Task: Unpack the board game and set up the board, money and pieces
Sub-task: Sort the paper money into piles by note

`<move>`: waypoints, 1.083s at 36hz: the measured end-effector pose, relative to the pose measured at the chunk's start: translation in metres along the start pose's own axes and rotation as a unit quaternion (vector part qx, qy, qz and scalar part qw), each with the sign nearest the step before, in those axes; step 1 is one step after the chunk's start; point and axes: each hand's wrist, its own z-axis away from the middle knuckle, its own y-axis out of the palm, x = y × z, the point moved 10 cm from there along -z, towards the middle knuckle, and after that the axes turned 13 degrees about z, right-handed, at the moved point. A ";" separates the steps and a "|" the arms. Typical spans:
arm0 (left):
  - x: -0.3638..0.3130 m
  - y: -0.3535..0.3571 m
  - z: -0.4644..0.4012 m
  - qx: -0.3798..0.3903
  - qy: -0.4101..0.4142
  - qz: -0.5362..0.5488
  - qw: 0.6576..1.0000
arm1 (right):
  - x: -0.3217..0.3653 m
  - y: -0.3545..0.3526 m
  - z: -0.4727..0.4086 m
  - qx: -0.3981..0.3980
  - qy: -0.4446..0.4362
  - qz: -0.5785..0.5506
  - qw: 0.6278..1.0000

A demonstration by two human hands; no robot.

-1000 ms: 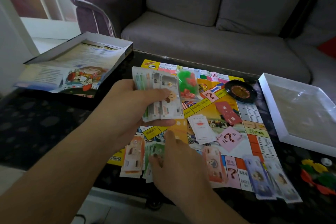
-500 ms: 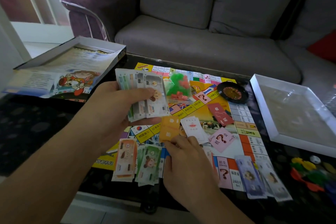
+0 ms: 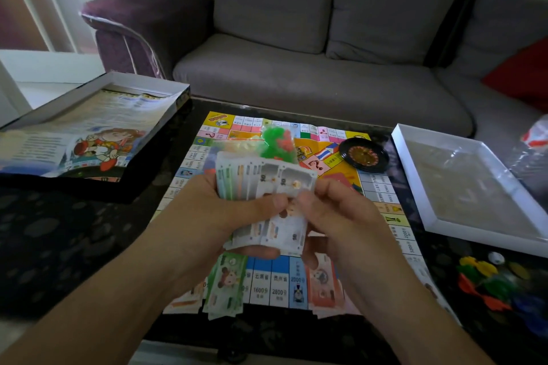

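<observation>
Head view, looking down over a dark patterned worktop (image 3: 74, 234) in front of a grey sofa (image 3: 311, 74).

Centre of frame: left hand (image 3: 216, 216) curled round a fanned stack of play banknotes (image 3: 264, 187), thumb across the front, fingers underneath. Right hand (image 3: 341, 216) just beside it on the right, thumb and fingertips pinching the stack's right edge, apparently to peel off a note. Stack held upright above the game board (image 3: 275, 284), long axis running away from the body, fan spreading to the left. Both hands equally near; the right better placed to draw the front note.

Sorted piles below the hands on the board's near edge: a green banknote pile (image 3: 225, 284) to the left, a pink banknote pile (image 3: 323, 281) to the right. Likely destination for the next note: down and toward the body, on one of these piles.

Readable writing: "10" on the front notes; "1600", "2800" and "2000" on near board squares, with Chinese place names above them; "2200" and "3200" along the right edge. Question marks on pink squares farther back. Other print too small or blurred.

Farther back on the board: a clear bag of green and red plastic houses (image 3: 275, 142), then a small black roulette wheel (image 3: 363, 155). Left: box lid (image 3: 98, 127) with a cartoon sheet inside. Right: white box tray (image 3: 421, 184). Near right corner: loose coloured plastic pieces (image 3: 486, 278).
</observation>
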 end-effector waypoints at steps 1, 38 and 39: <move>0.003 0.003 0.000 0.003 -0.004 -0.004 1.000 | 0.004 -0.003 0.001 -0.015 -0.011 0.031 0.999; 0.006 0.017 -0.001 -0.004 0.071 -0.029 0.997 | 0.001 -0.039 0.007 -0.058 -0.010 0.059 0.996; 0.007 0.017 -0.001 -0.004 0.063 -0.014 0.998 | 0.000 -0.040 0.007 -0.062 -0.009 0.065 0.996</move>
